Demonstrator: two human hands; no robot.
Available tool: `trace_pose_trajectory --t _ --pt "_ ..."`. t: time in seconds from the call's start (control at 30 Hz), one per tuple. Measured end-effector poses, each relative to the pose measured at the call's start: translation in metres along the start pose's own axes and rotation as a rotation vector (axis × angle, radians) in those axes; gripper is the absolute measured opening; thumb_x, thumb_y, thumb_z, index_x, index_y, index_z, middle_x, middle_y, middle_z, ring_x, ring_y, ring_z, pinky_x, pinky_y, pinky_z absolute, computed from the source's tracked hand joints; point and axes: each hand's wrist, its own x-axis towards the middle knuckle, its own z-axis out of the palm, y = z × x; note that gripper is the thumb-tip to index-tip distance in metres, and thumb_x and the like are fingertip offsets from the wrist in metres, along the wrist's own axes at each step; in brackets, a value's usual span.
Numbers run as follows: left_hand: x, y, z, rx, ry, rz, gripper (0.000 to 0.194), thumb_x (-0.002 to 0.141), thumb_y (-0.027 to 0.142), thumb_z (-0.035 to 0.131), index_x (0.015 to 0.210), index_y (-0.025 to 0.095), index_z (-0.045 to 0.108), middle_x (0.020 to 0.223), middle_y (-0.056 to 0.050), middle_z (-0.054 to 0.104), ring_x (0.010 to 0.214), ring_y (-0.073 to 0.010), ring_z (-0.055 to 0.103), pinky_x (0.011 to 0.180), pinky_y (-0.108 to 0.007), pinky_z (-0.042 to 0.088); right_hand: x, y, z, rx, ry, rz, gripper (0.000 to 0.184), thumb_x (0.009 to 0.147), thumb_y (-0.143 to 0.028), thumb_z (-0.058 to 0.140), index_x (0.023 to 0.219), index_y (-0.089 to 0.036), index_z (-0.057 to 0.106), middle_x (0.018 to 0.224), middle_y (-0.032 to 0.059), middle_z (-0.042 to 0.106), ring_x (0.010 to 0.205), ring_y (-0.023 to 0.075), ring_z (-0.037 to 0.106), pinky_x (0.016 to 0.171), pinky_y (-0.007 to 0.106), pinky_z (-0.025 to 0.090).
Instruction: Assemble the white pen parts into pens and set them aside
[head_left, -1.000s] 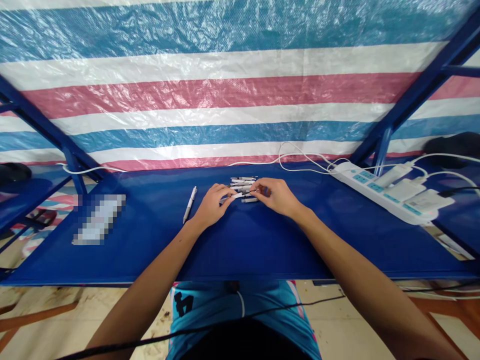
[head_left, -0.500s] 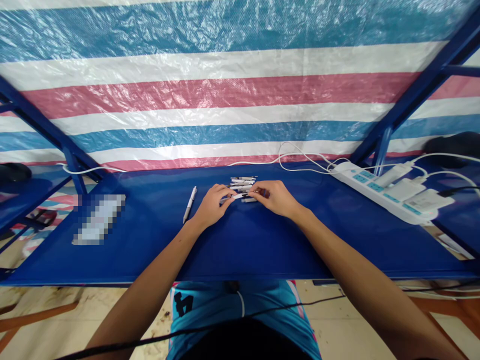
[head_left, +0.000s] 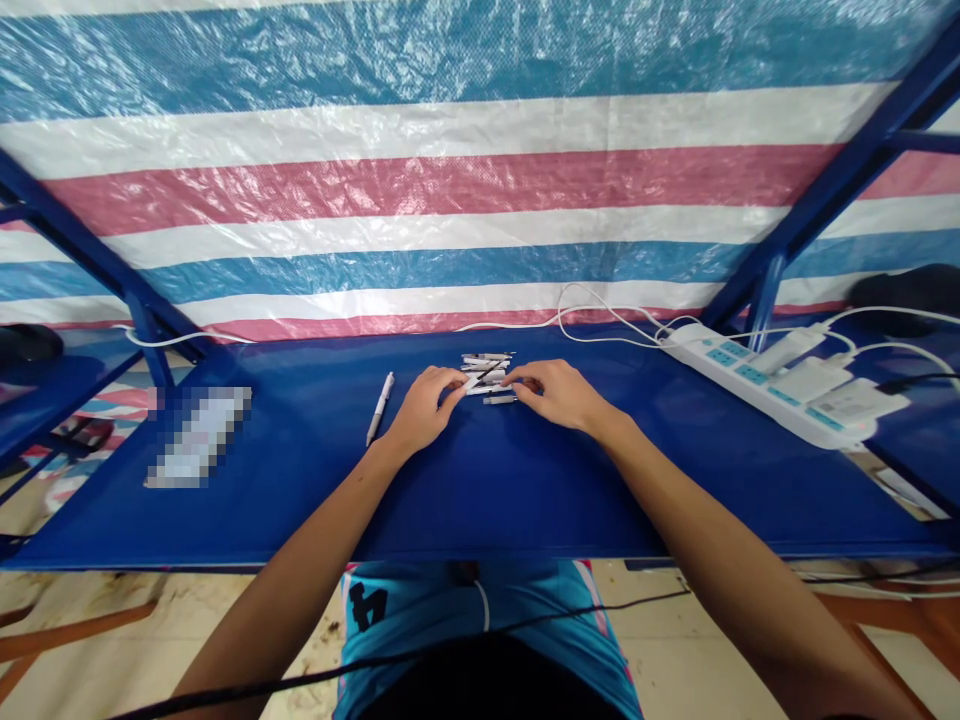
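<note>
Far left on the blue worktop (head_left: 480, 490): a pale item (head_left: 199, 438), pixelated, can't tell what it is. Right of that, one loose pen (head_left: 380, 409) lying flat, long axis running away from the person with the far end leaning right; just beside the left hand (head_left: 427, 408), so that hand is nearer to it. Left grip closed, thumb and index pinching the near end of a white piece (head_left: 470, 384); a thin dark length continues from it up and right over the pile (head_left: 491, 377), too small to tell if it's one part or two. Key relation: that piece sits on the left side of the gap between the hands, axis diagonal, dark end pointing away and right; from the right grip it lies to the left, dark end a bit farther out. Pile is white and grey pens, axes mostly left-right, with a short grey part (head_left: 500, 400) nearest the person. Right hand (head_left: 556, 392) is at the pile's right end, fingers curled, thumb and index close together; can't tell whether that grip holds anything. Farther right, well apart from both hands: white power strip (head_left: 720, 352) with plugs (head_left: 855, 395) in it, white cable (head_left: 592, 338) looping behind
</note>
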Motion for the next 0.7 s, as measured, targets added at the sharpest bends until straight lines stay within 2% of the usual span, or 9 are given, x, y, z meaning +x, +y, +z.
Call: trace_pose_trajectory --t 0.17,0.4,0.7 --pt "0.0 0.001 0.0 -0.004 -0.004 0.014 0.023 0.103 0.032 0.051 0.103 0.021 0.071 0.099 -0.009 0.077 0.094 -0.0255 0.068 0.09 -0.041 0.056 0.0 -0.005 0.005 -0.023 -0.093 0.029 0.031 0.087 -0.026 0.062 0.109 -0.027 0.083 0.071 0.0013 0.07 0.064 0.0171 0.059 0.064 0.028 0.038" --pt "0.0 0.003 -0.001 -0.007 -0.002 0.018 0.021 0.102 0.032 0.053 0.102 0.021 0.071 0.098 -0.01 0.077 0.094 -0.0257 0.069 0.09 -0.041 0.057 0.0 -0.007 0.005 -0.024 -0.1 0.013 0.031 0.086 -0.029 0.063 0.111 -0.03 0.083 0.07 0.0007 0.07 0.063 0.0171 0.059 0.062 0.028 0.038" --pt "0.001 0.004 -0.001 -0.007 -0.02 0.019 0.023 0.102 0.035 0.052 0.1 0.021 0.071 0.095 -0.009 0.077 0.092 -0.025 0.069 0.088 -0.04 0.057 0.001 -0.019 0.0 -0.135 -0.17 0.143 0.029 0.088 -0.029 0.063 0.11 -0.027 0.082 0.076 0.0034 0.071 0.07 0.0201 0.063 0.065 0.029 0.036"
